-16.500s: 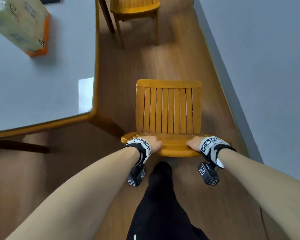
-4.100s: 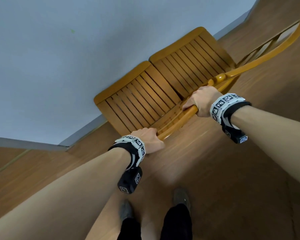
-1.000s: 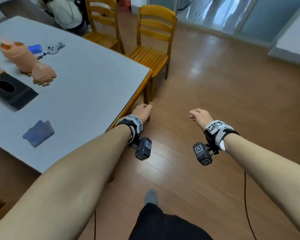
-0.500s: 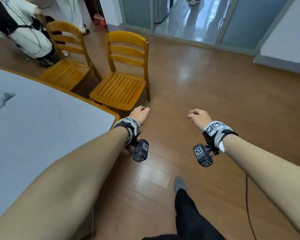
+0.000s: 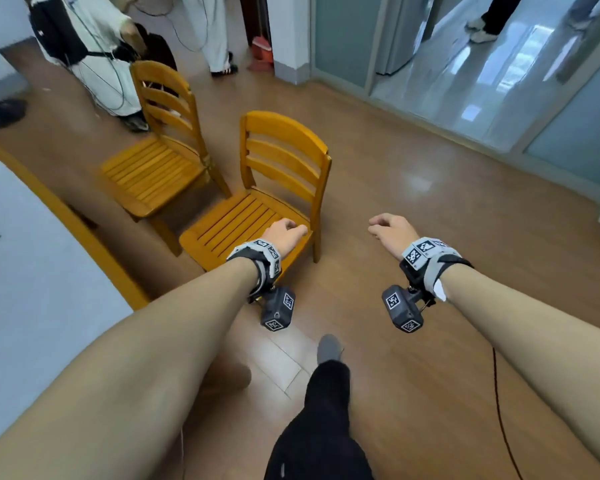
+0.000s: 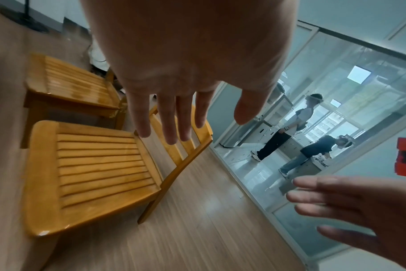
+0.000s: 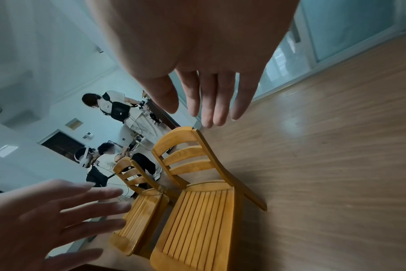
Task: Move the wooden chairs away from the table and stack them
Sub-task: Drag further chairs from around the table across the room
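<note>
Two yellow wooden chairs stand side by side at the table's end. The nearer chair [image 5: 253, 209] [image 6: 97, 165] [image 7: 202, 216] faces the table, its slatted seat toward me. The farther chair [image 5: 156, 161] [image 6: 67, 80] [image 7: 139, 210] stands behind it on the left. My left hand [image 5: 286, 233] [image 6: 188, 113] hovers above the nearer seat's right edge, fingers straight and empty. My right hand [image 5: 390, 228] [image 7: 209, 102] is in the air to the right of that chair, fingers relaxed, holding nothing.
The grey table with a wooden rim [image 5: 80, 233] fills the left. People [image 5: 84, 46] stand behind the chairs with cables. Glass partitions [image 5: 465, 64] run along the back right. Wooden floor [image 5: 430, 202] lies to the right. A black cable [image 5: 499, 410] trails under my right arm.
I have stepped toward the two chairs, which now sit lower and larger in view. Both hands stayed out in front, empty; the left now hangs over the nearer seat.
</note>
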`<action>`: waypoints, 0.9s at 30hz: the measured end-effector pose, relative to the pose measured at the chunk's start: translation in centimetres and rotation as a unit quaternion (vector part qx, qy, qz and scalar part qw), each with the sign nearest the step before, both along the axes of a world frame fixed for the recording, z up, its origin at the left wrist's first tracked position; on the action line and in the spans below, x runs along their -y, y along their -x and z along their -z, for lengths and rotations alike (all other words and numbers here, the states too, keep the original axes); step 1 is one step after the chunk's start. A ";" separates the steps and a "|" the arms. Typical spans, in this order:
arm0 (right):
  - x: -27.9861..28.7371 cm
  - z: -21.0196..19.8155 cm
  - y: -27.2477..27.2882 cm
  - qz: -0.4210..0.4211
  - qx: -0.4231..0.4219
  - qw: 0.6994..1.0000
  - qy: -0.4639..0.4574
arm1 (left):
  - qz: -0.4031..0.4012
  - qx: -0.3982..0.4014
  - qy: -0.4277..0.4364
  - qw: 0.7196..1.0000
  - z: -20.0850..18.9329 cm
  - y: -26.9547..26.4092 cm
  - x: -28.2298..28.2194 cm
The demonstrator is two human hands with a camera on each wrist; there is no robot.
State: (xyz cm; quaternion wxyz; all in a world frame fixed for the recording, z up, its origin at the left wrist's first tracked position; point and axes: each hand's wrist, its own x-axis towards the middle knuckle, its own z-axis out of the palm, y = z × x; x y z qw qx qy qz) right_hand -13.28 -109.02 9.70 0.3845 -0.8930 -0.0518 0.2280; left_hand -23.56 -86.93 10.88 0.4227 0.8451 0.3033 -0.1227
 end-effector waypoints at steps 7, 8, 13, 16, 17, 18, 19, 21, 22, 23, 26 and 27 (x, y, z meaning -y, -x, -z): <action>-6.5 0.6 -18.6 -0.046 -0.016 0.998 0.026 | -0.049 -0.006 0.037 0.998 1.2 -18.4 -4.7; -7.4 0.2 -21.1 -0.054 -0.018 0.998 0.030 | -0.060 -0.008 0.039 0.997 1.1 -20.5 -5.4; -13.3 -0.8 -33.6 -0.121 -0.012 0.992 0.033 | -0.129 -0.014 0.040 0.991 1.4 -30.4 -9.1; -17.2 0.3 -39.3 -0.186 -0.008 0.982 0.029 | -0.175 -0.017 0.045 0.983 3.3 -34.9 -10.8; -18.8 1.1 -41.3 -0.207 -0.007 0.978 0.028 | -0.198 -0.018 0.048 0.979 3.8 -36.2 -11.2; -20.4 2.0 -43.1 -0.229 -0.007 0.973 0.025 | -0.224 -0.019 0.050 0.973 4.6 -37.4 -11.8; -22.0 2.8 -44.5 -0.250 -0.010 0.968 0.025 | -0.251 -0.019 0.053 0.966 5.3 -38.1 -12.1; -24.7 4.2 -46.8 -0.306 -0.025 0.951 0.031 | -0.309 -0.029 0.059 0.949 6.5 -39.0 -12.3; -25.9 4.9 -47.7 -0.332 -0.033 0.942 0.035 | -0.334 -0.037 0.066 0.940 7.2 -39.3 -12.4; -27.1 5.6 -48.5 -0.356 -0.040 0.932 0.042 | -0.358 -0.048 0.078 0.929 7.8 -39.3 -12.5; -31.3 6.8 -50.2 -0.426 -0.048 0.902 0.058 | -0.430 -0.069 0.106 0.894 9.1 -39.1 -12.8; -32.9 7.2 -50.7 -0.444 -0.046 0.893 0.060 | -0.452 -0.070 0.114 0.882 9.5 -39.2 -13.0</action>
